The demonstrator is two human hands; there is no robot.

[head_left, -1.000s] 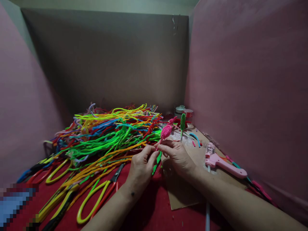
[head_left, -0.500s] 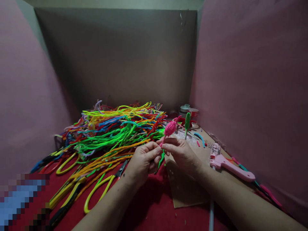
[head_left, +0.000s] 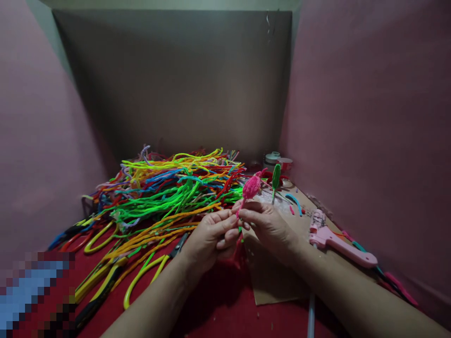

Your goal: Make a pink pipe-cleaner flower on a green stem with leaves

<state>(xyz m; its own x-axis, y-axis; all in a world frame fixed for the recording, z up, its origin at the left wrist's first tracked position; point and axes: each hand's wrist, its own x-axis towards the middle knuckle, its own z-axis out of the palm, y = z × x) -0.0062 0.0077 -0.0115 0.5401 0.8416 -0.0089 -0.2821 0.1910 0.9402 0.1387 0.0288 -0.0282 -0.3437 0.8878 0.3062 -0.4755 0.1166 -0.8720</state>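
My left hand point(head_left: 211, 237) and my right hand point(head_left: 268, 225) meet over the red cloth, both pinching the thin stem of a pink pipe-cleaner bud point(head_left: 251, 188) that stands up just above my fingertips. The stem below the bud is mostly hidden between my fingers. A green pipe-cleaner leaf on a stick point(head_left: 276, 177) stands upright just right of the bud, beyond my right hand.
A big pile of coloured pipe cleaners point(head_left: 165, 188) fills the left and centre. Yellow-handled scissors point(head_left: 151, 272) lie by my left wrist. A pink glue gun point(head_left: 338, 246) rests on a cardboard sheet point(head_left: 275, 281) at right. Small jars point(head_left: 276, 159) sit in the back corner.
My hands have closed in tighter round the stem, and the green strip that hung below them no longer shows. The view shifted slightly.
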